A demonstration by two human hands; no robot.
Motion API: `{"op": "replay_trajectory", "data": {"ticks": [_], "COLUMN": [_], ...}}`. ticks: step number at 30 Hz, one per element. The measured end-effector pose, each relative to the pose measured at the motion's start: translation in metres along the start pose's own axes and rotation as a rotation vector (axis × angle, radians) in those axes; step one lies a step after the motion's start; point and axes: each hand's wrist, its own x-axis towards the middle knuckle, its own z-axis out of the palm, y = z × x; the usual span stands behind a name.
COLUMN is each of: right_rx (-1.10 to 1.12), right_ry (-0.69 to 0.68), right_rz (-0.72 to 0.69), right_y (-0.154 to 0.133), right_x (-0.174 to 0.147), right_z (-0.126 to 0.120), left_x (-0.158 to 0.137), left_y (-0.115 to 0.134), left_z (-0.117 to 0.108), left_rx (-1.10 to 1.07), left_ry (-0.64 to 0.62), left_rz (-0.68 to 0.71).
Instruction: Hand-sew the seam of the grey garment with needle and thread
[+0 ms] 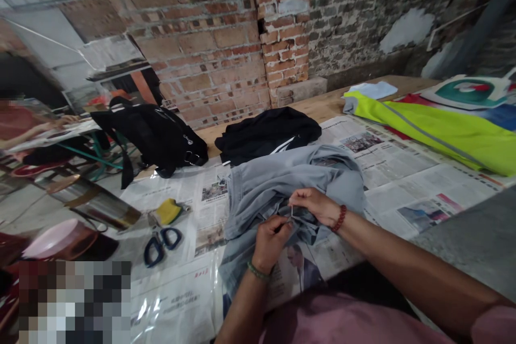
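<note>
A crumpled grey garment [258,185] lies on the newspaper in front of me, partly under both hands. My right hand [316,205], with a red bead bracelet at the wrist, is closed in a pinch on a thin, pale, upright needle [292,211]. Just below and to the left, my left hand [271,241] has thumb and fingers pressed together at a fold of the grey cloth. A green bracelet circles that wrist. The needle's lower end comes close to the left fingertips; whether it touches them I cannot tell.
Dark-handled scissors [161,239], a yellow sponge [168,211] and a metal flask [97,201] are at left. Behind lie a black bag [161,134] and black clothing [268,131]. At right are a neon-yellow garment [439,126] and an iron [467,91]. Another person sits far left.
</note>
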Motion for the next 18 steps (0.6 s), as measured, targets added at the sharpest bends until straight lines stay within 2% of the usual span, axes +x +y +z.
{"op": "replay_trajectory", "data": {"ticks": [2, 5, 8, 12, 18], "right_rx": [0.095, 0.084, 0.053, 0.211, 0.366], "right_ry": [0.015, -0.018, -0.064, -0.097, -0.023], "right_rz": [0.035, 0.069, 0.023, -0.009, 0.043], "right_y": [-0.001, -0.006, -0.013, -0.027, -0.051], "right_x": [0.005, 0.009, 0.011, 0.017, 0.03], "right_z": [-0.002, -0.007, -0.01, -0.012, -0.021], "left_x": [0.0, 0.0, 0.001, 0.002, 0.002], "left_y": [-0.001, -0.002, -0.001, 0.001, -0.002], "left_z": [0.0, 0.001, 0.002, 0.002, 0.002], "left_rx": [-0.017, -0.044, -0.083, -0.113, -0.113], "left_ry": [-0.013, -0.008, 0.012, 0.014, 0.004], "left_rz": [-0.014, -0.047, -0.087, -0.117, -0.115]}}
